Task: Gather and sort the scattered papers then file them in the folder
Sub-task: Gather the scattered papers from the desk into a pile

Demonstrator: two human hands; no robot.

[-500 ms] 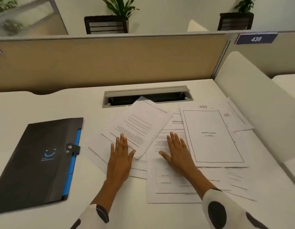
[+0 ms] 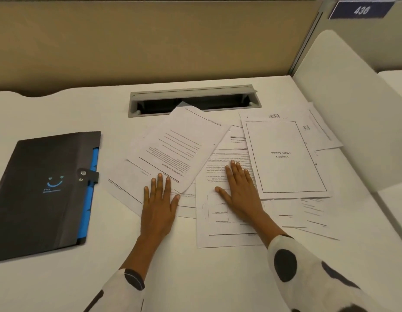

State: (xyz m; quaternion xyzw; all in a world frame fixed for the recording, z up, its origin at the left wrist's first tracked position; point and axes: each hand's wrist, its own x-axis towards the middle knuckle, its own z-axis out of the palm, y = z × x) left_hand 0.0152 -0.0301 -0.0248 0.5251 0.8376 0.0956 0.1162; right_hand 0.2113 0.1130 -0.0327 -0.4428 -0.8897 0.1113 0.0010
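Both hands flat, fingers spread, gripping nothing: left hand (image 2: 158, 199) and right hand (image 2: 239, 190) pressed on scattered papers (image 2: 283, 154) mid-desk; folder (image 2: 44, 192) snapped closed, left, well apart; risk: sweeping could push the far sheet (image 2: 179, 140) into the cable slot (image 2: 193, 101) it overhangs.
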